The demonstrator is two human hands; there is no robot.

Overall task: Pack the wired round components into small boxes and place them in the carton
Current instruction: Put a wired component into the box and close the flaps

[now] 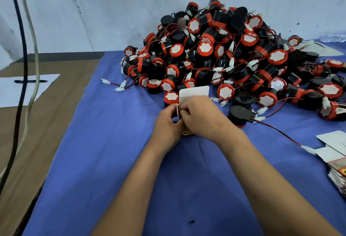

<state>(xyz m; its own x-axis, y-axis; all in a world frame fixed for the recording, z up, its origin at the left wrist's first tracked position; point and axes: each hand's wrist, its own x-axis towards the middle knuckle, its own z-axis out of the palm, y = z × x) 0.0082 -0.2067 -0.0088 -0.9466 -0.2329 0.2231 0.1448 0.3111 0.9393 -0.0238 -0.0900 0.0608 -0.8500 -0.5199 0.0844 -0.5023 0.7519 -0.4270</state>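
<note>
At the centre of the frame both hands meet over a small box point(188, 113) standing on blue cloth point(112, 161). The left hand point(167, 123) grips its left side; the right hand point(201, 117) curls over the top, fingertips pinching at the opening. The box stands upright, its white card flap point(194, 91) rising behind the fingers, toward the top of the frame. Whether a component is inside cannot be told. Just above the hands lies the pile point(224, 58): glossy black plastic cylinders with orange rims, white round faces, thin red-and-black wires, white plugs. Flat unfolded boxes point(335, 159) lie at the right edge, nearer the right hand. No carton is clearly in view.
</note>
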